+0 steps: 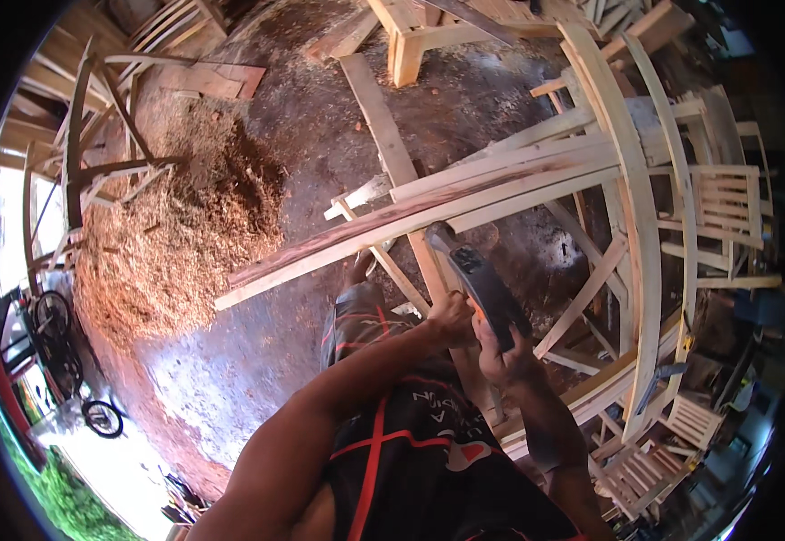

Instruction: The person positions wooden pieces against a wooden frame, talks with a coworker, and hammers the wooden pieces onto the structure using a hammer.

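Note:
In front of my body, my right hand (pixel 508 362) is wrapped around the lower end of a long dark tool (pixel 492 293). The tool has a broad black body and a rounded grey far end, which reaches up to the edge of the planks; its exact kind is unclear. My left hand (pixel 451 317) is closed beside the tool's near part, and a bit of orange shows at its fingers. What it grips is hidden. Just beyond the hands, a pale plank (pixel 320 263) and a reddish-brown board (pixel 383 215) lie side by side across wooden supports.
A large heap of wood shavings (pixel 176 234) covers the floor at the left. Long curved-looking timbers (pixel 631 216) and a wooden frame stand at the right, near slatted wooden pieces (pixel 726 207). A wooden trestle (pixel 406 54) stands at the far side. A bicycle (pixel 59 347) is at the left edge.

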A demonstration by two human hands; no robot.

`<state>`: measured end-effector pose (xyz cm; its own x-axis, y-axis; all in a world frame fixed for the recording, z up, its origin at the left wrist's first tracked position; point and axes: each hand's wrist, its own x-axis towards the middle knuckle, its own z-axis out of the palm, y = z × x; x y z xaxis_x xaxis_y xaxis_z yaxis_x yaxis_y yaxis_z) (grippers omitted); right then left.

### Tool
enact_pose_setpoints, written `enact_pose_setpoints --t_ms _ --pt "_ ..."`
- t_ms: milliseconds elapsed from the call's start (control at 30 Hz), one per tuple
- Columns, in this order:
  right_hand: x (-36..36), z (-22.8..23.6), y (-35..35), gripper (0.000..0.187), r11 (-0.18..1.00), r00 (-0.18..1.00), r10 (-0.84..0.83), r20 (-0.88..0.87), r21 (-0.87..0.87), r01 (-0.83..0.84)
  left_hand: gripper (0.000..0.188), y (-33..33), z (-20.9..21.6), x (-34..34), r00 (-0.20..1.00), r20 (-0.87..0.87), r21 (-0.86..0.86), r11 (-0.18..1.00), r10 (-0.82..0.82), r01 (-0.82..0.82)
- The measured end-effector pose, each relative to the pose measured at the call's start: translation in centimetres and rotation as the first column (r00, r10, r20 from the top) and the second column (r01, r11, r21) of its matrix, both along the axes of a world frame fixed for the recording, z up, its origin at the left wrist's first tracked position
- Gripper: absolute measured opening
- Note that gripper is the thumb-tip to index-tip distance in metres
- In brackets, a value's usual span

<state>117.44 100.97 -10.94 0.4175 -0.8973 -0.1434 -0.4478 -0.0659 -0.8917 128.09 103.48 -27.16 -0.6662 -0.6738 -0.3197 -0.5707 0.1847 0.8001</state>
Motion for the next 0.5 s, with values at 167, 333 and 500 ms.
enact_pose_setpoints --t_ms 167,333,500 --pt "2.0 -0.8 -1.8 0.030 0.996 0.966 0.042 -0.256 0.084 -0.021 0.030 0.1 1.2 0.2 0.901 -0.257 0.248 0.925 0.350 -0.288" --pt "2.3 -1.0 -0.6 0.032 0.997 0.999 -0.042 -0.011 -0.058 0.041 0.027 0.3 0.8 0.3 0.909 -0.282 0.208 0.945 0.306 -0.254" --pt "3.1 -1.6 -0.6 0.036 0.976 0.982 -0.132 -0.138 0.155 0.153 0.025 -0.3 1.8 0.5 0.946 -0.254 0.015 0.979 0.201 -0.204"
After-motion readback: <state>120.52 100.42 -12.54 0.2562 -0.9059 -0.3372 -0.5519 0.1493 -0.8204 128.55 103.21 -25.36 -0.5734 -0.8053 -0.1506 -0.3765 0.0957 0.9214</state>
